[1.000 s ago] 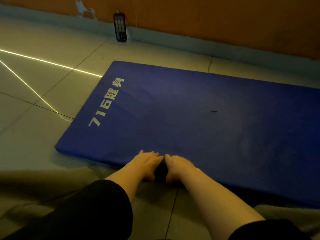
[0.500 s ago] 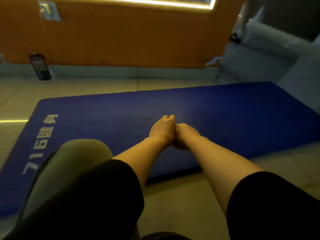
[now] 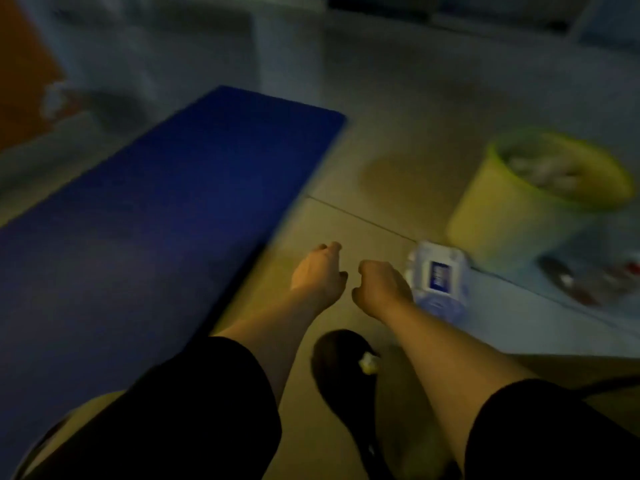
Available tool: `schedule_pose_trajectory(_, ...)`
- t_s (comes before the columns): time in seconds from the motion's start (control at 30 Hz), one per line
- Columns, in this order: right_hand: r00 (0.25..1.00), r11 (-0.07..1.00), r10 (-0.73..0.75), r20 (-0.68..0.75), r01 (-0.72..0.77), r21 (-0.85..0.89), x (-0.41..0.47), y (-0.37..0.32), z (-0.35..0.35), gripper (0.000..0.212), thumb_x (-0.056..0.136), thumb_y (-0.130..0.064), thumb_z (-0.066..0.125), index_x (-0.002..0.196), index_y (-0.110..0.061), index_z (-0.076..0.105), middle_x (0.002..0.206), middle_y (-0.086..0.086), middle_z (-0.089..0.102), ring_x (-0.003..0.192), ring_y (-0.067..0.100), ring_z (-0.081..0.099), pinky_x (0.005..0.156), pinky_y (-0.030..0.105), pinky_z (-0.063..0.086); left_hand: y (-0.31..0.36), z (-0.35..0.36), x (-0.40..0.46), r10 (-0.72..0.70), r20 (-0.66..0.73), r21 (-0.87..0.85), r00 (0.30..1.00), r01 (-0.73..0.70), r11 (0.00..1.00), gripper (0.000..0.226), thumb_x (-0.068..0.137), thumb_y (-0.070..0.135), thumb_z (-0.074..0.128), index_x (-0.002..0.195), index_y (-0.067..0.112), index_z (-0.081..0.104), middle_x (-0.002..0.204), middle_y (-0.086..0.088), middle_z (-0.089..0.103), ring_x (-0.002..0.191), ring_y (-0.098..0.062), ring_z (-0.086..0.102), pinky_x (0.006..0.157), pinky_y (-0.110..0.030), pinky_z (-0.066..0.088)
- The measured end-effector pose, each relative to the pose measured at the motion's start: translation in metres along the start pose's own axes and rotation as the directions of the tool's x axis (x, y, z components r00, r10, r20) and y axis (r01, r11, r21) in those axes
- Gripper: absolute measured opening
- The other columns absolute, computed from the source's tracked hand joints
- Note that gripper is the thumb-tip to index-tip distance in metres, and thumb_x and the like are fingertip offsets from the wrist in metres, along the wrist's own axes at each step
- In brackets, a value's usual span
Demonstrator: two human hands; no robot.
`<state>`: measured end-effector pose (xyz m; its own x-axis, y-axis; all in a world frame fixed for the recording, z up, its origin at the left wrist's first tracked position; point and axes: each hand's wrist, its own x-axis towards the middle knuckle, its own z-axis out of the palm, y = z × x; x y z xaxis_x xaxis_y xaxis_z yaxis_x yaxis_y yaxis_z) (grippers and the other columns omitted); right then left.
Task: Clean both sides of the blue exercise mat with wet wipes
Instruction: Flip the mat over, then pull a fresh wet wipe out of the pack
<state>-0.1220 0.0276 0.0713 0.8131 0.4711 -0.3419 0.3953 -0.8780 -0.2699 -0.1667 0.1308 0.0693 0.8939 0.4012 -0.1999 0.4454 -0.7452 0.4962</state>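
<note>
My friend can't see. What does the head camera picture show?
Two bare hands, left hand and right hand, hover over the floor beside a blue mat. A pack of wipes and a green bin sit nearby.

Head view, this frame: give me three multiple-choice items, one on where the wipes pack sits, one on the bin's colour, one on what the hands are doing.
1. Where is the wet wipes pack?
A. on the mat
B. on the floor beside the right hand
C. inside the bin

2. What colour is the bin?
A. yellow-green
B. red
C. black

3. What do the hands hold?
A. a wipe each
B. the mat's edge
C. nothing visible

Answers: 1 B, the pack lies on the tiles just past the right hand, off the blue mat. 2 A, its wall is yellow-green. 3 C, the left hand and the right hang loosely curled above the floor.
</note>
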Motion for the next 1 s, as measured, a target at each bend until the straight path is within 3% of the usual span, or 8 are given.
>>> schedule_pose_trajectory(0.1, 0.95, 0.949, 0.297, -0.094, -0.283, 0.138, 0.0, 0.082, -0.007, 0.03, 0.091, -0.021, 0.057, 0.115, -0.005, 0.057, 0.118, 0.014, 0.058, 0.106, 0.033, 0.056, 0.078, 0.032, 0.046, 0.047, 0.042, 0.024, 0.036, 0.091, -0.078, 0.995, -0.029, 0.997, 0.039, 0.098, 0.029, 0.051, 0.133, 0.012, 0.049, 0.131, -0.01, 0.056, 0.117, -0.028, 0.055, 0.089, -0.036, 0.047)
schedule_pose_trajectory(0.23, 0.793, 0.734, 0.607, -0.049, -0.536, 0.417, 0.036, 0.15, -0.008, 0.041, 0.09, -0.02, 0.059, 0.125, 0.0, 0.052, 0.125, 0.019, 0.054, 0.111, 0.034, 0.054, 0.086, 0.037, 0.048, 0.093, 0.089, 0.056, 0.106, 0.251, -0.174, 0.962, -0.063, 0.983, 0.042, 0.096, 0.012, 0.052, 0.138, 0.01, 0.048, 0.137, -0.013, 0.053, 0.121, -0.029, 0.053, 0.094, -0.034, 0.045)
schedule_pose_trajectory(0.4, 0.77, 0.569, 0.628, 0.113, -0.553, 0.609, 0.091, 0.179, 0.016, 0.037, 0.094, -0.012, 0.049, 0.128, 0.003, 0.047, 0.126, 0.023, 0.055, 0.112, 0.035, 0.055, 0.084, 0.037, 0.047, 0.099, 0.132, 0.083, 0.078, 0.397, -0.259, 0.915, 0.03, 0.965, 0.048, 0.096, 0.006, 0.051, 0.143, 0.01, 0.042, 0.142, -0.015, 0.047, 0.127, -0.028, 0.048, 0.101, -0.035, 0.043)
schedule_pose_trajectory(0.53, 0.713, 0.334, 0.679, 0.178, -0.515, 0.79, 0.108, 0.195, 0.035, 0.038, 0.095, -0.02, 0.049, 0.125, 0.001, 0.048, 0.114, 0.019, 0.058, 0.089, 0.029, 0.057, 0.071, 0.036, 0.049, 0.091, 0.142, 0.093, 0.035, 0.414, -0.272, 0.91, 0.088, 0.958, 0.051, 0.094, 0.01, 0.054, 0.143, 0.008, 0.04, 0.138, -0.016, 0.047, 0.122, -0.029, 0.051, 0.099, -0.034, 0.044)
schedule_pose_trajectory(0.67, 0.776, 0.293, 0.583, 0.239, -0.476, 0.829, 0.103, 0.187, 0.054, 0.029, 0.093, -0.002, 0.046, 0.118, 0.007, 0.054, 0.079, 0.006, 0.055, 0.059, 0.015, 0.049, 0.053, 0.024, 0.045, 0.079, 0.142, 0.107, -0.019, 0.412, -0.254, 0.911, 0.135, 0.958, 0.057, 0.09, 0.019, 0.059, 0.143, 0.018, 0.038, 0.13, -0.016, 0.053, 0.111, -0.033, 0.058, 0.095, -0.042, 0.05)
schedule_pose_trajectory(0.77, 0.845, 0.319, 0.489, 0.215, -0.403, 0.858, 0.097, 0.155, 0.062, 0.018, 0.09, 0.002, 0.048, 0.091, -0.007, 0.063, 0.064, -0.001, 0.05, 0.052, 0.009, 0.045, 0.048, 0.021, 0.04, 0.053, 0.128, 0.116, -0.18, 0.296, -0.118, 0.938, 0.223, 0.968, 0.062, 0.091, 0.036, 0.058, 0.145, 0.017, 0.033, 0.134, -0.016, 0.05, 0.123, -0.035, 0.047, 0.103, -0.041, 0.04)
schedule_pose_trajectory(0.87, 0.895, 0.361, 0.391, 0.216, -0.365, 0.858, 0.105, 0.111, 0.072, 0.027, 0.088, 0.001, 0.05, 0.066, -0.012, 0.061, 0.055, 0.003, 0.053, 0.043, 0.011, 0.041, 0.042, 0.022, 0.033, 0.011, 0.103, 0.116, -0.287, 0.232, -0.054, 0.929, 0.307, 0.95, 0.065, 0.089, 0.048, 0.06, 0.14, 0.015, 0.039, 0.133, -0.016, 0.05, 0.124, -0.032, 0.045, 0.097, -0.036, 0.04)
schedule_pose_trajectory(1.0, 0.967, 0.493, 0.131, 0.221, -0.257, 0.831, 0.114, 0.033, 0.087, 0.022, 0.087, 0.001, 0.05, 0.083, -0.013, 0.067, 0.071, 0.008, 0.063, 0.068, 0.023, 0.058, 0.061, 0.031, 0.047, -0.047, 0.077, 0.111, -0.394, 0.106, 0.004, 0.913, 0.396, 0.918, 0.056, 0.086, 0.042, 0.065, 0.131, 0.013, 0.05, 0.131, -0.015, 0.052, 0.12, -0.03, 0.05, 0.092, -0.033, 0.042)
